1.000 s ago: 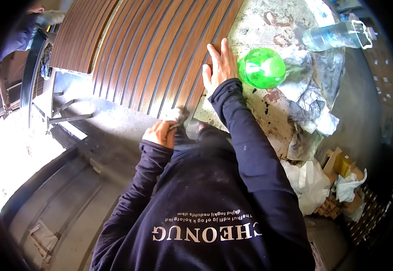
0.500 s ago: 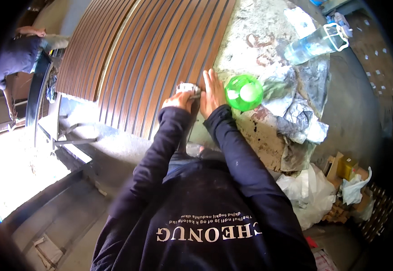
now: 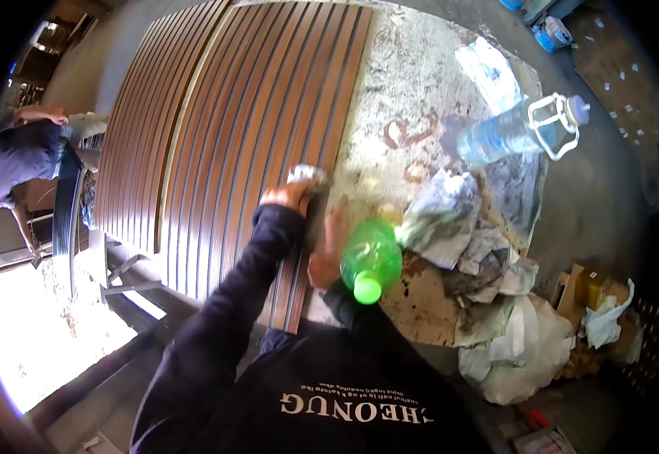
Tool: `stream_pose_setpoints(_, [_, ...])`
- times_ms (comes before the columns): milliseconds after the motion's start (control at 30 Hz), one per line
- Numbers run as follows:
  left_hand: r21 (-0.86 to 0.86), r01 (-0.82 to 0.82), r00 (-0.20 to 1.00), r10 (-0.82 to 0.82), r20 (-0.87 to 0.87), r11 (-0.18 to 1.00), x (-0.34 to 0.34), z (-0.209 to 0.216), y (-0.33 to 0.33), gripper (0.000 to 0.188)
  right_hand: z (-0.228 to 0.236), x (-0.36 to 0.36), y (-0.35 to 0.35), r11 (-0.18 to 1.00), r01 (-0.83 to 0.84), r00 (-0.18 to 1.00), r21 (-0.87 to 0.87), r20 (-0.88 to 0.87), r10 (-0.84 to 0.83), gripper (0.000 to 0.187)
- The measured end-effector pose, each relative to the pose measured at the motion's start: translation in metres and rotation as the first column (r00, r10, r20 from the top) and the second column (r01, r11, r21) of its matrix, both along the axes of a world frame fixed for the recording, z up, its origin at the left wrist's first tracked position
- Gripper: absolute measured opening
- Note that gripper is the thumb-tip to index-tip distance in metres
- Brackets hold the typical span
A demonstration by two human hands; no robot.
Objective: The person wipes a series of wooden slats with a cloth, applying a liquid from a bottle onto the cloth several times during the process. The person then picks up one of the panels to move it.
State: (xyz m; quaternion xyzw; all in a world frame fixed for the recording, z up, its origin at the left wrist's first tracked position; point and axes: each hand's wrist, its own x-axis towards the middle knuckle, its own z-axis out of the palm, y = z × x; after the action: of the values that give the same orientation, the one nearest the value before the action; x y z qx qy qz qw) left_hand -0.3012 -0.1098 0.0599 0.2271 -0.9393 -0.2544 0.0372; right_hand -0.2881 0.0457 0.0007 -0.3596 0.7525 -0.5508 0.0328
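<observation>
The left hand (image 3: 290,195) was closed around a small pale pad (image 3: 305,175), pressed on the near end of the brown ribbed panels (image 3: 253,121). The right hand (image 3: 328,253) lay flat, fingers spread, on the panel edge just beside it. Right of those fingers stood one green bottle (image 3: 371,261); farther off lay one clear bottle (image 3: 515,132), crumpled wrappers (image 3: 450,219) and bare worktop (image 3: 409,83).

Stained stone worktop (image 3: 420,91), sunlit concrete floor (image 3: 34,340)
</observation>
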Motion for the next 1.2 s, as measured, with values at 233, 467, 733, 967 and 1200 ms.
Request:
stream_pose_setpoints(233, [-0.238,0.064,0.997,-0.051,0.060,0.969,-0.190,0.014,-0.081,0.022,0.016,0.001,0.005,0.987,-0.078,0.997,0.139,0.027,0.075,0.080])
stream_pose_setpoints(467, [-0.134,0.291,0.956,-0.291,0.018,0.947,0.021,0.004,0.000,0.026,0.006,-0.011,0.003,0.998,-0.013,1.000,0.061,-0.002,0.013,0.079])
stream_pose_setpoints(733, [-0.089,0.146,0.985,-0.136,0.106,0.985,0.104,0.011,0.032,0.019,0.022,-0.009,0.007,0.997,-0.077,0.997,0.019,-0.015,0.078,0.070])
stream_pose_setpoints(967, [-0.182,0.140,0.986,-0.119,0.120,0.973,-0.098,0.039,-0.022,0.022,0.006,-0.003,0.008,0.996,-0.024,0.998,-0.090,-0.058,0.019,0.064])
stream_pose_setpoints(1200, [-0.220,0.180,0.984,-0.179,0.027,0.959,0.003,-0.008,0.013,0.016,0.010,-0.013,0.009,0.999,0.048,0.994,-0.023,-0.099,-0.050,0.064])
